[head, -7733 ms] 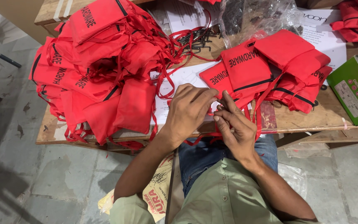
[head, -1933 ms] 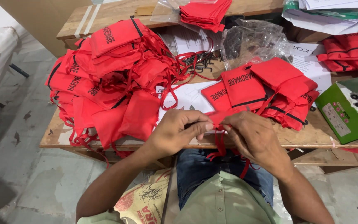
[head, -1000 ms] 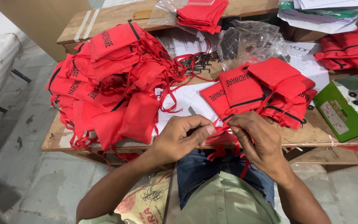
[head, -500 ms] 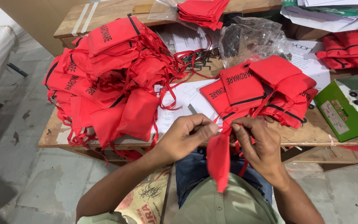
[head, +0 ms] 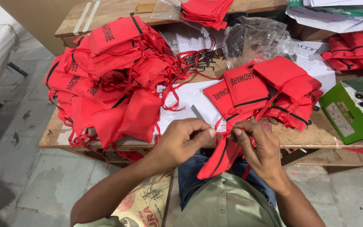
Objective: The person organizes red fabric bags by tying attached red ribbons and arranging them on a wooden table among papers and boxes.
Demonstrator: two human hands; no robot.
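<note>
Both hands pinch the drawstring at the mouth of a red pouch (head: 221,157) — left hand (head: 181,141) at nine o'clock of it, right hand (head: 259,147) at three, fingers clenched on the cord. The pouch hangs just off the desk (head: 311,136) edge over the lap — a big heap of red pouches (head: 106,84) lies at ten o'clock.

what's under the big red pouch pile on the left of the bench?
The red pouch pile sits on the wooden bench. White printed sheets run under its right edge; how far they reach beneath is covered. Drawstrings dangle over the front edge.
</note>
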